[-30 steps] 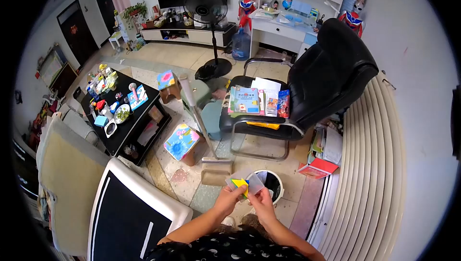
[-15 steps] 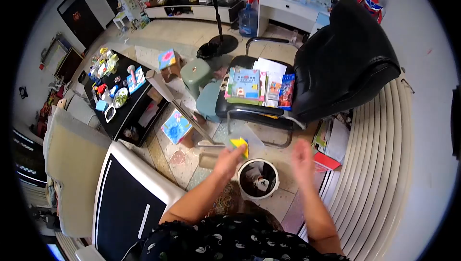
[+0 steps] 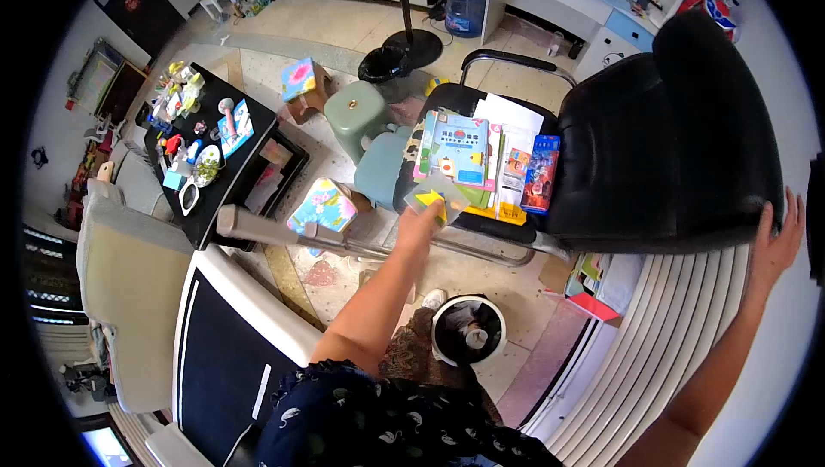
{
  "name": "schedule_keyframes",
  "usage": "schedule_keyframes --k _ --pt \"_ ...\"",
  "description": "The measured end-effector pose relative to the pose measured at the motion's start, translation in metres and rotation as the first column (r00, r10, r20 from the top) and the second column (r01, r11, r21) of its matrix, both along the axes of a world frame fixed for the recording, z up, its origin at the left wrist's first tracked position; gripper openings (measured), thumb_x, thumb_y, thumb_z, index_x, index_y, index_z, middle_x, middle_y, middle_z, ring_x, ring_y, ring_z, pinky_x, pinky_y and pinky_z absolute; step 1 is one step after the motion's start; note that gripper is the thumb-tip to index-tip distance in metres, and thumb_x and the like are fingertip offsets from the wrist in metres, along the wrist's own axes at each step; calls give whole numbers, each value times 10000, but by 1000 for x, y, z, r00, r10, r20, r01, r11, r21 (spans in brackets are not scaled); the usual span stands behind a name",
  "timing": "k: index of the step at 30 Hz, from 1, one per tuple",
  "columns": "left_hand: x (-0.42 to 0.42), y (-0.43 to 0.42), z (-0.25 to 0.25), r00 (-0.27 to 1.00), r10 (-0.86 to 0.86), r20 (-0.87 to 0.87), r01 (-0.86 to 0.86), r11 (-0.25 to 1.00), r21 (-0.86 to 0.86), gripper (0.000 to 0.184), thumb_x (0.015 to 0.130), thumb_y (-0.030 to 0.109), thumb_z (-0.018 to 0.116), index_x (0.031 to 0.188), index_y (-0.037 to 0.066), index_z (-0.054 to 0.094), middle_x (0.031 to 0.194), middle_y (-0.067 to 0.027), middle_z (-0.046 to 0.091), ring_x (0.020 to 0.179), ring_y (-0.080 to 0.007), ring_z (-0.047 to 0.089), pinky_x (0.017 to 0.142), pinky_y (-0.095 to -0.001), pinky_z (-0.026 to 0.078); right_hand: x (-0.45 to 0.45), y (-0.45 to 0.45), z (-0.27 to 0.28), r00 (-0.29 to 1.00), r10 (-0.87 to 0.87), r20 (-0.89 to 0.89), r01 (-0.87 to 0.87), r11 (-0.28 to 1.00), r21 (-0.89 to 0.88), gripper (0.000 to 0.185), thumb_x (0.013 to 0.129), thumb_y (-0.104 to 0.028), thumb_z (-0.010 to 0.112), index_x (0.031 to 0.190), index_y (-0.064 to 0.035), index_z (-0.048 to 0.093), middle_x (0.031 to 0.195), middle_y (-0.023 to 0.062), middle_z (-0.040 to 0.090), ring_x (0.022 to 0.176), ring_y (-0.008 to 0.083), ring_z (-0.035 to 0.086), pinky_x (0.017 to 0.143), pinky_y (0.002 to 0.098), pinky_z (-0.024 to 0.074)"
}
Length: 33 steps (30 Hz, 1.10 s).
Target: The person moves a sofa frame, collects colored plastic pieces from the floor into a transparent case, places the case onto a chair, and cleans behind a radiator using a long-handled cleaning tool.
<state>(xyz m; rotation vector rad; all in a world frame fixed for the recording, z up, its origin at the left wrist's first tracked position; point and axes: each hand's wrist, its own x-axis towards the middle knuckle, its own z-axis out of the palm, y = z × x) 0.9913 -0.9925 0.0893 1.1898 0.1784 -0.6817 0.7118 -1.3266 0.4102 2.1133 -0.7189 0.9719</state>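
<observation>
"Sheet of clear plastic point(image 3: 448, 188), where is it?"
"Left hand point(image 3: 418, 224) pinches it, near the books point(image 3: 460, 147) on the black chair point(image 3: 614, 145). A yellow bit point(image 3: 427, 198) shows."
"And the right hand point(image 3: 779, 239)?"
"It touches the chair's back. I can't tell if it's gripping."

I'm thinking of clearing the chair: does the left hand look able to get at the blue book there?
Probably yes: the left hand appears close by, and the blue book lies cover up with nothing stacked on it. The clear plastic sheet in that hand may need setting aside first.
</observation>
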Motion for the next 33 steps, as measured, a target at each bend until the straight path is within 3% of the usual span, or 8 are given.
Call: schedule_keyframes --k 7,9,12,16,25,27,31,33 --pt "77 -55 -88 973 -5 -232 -19 995 -101 362 690 107 573 1015 32 433 928 -69 505 837 -189 513 729 -296 430 -17 -88 -23 981 -193 -23 194 969 154 445 790 -341 438 1120 -45 411 1139 125 409 1065 224 369 907 290 253" --pt "90 -72 -118 973 22 -228 -28 999 -22 377 677 100 584 1017 33 434 921 -69 508 829 -192 513 674 -294 441 -18 -85 -24 995 -85 -58 94 982 163 447 793 -345 431 1125 -47 408 1145 124 408 1073 221 363 902 287 257" --pt "102 -93 -137 983 23 -183 9 985 174 390 650 98 612 993 22 443 895 -72 518 785 -185 520 595 -289 439 -31 -100 -37 962 -267 55 237 919 315 433 812 -327 395 1159 -68 372 1175 116 378 1090 218 346 906 296 261" --pt "110 -114 -210 998 25 -50 -4 922 387 451 590 130 670 949 -25 446 864 -106 528 753 -185 528 595 -288 437 29 -50 -34 986 -47 162 10 975 221 375 762 -294 493 992 2 477 983 173 486 905 272 463 785 342 363" --pt "135 -150 -226 977 -204 62 99 694 713 631 522 218 706 1004 -50 400 926 -206 515 859 -300 511 729 -320 415 54 -39 -35 976 136 172 -176 954 244 413 757 -320 513 972 31 490 963 177 502 853 258 494 743 334 400" --pt "137 -152 -215 955 -227 191 -25 580 814 667 523 230 704 1036 -43 376 920 -205 522 856 -303 514 726 -328 417 40 -45 -33 990 -37 139 10 981 195 401 754 -321 517 961 23 503 960 176 505 852 265 496 735 338 403" --pt "137 -147 -197 942 -272 196 -79 389 918 728 514 242 708 1080 -29 341 994 -206 455 946 -321 439 802 -336 375 14 -63 -31 981 -5 192 -35 979 202 370 756 -297 519 954 16 514 961 180 506 853 268 497 740 345 399" --pt "135 -144 -190 948 -249 198 -81 411 908 741 508 244 709 1088 -26 336 1013 -205 429 967 -327 414 819 -342 361 -53 -100 -25 968 -243 -68 252 943 215 391 780 -288 461 1048 -4 431 1049 154 445 934 244 448 803 317 347"
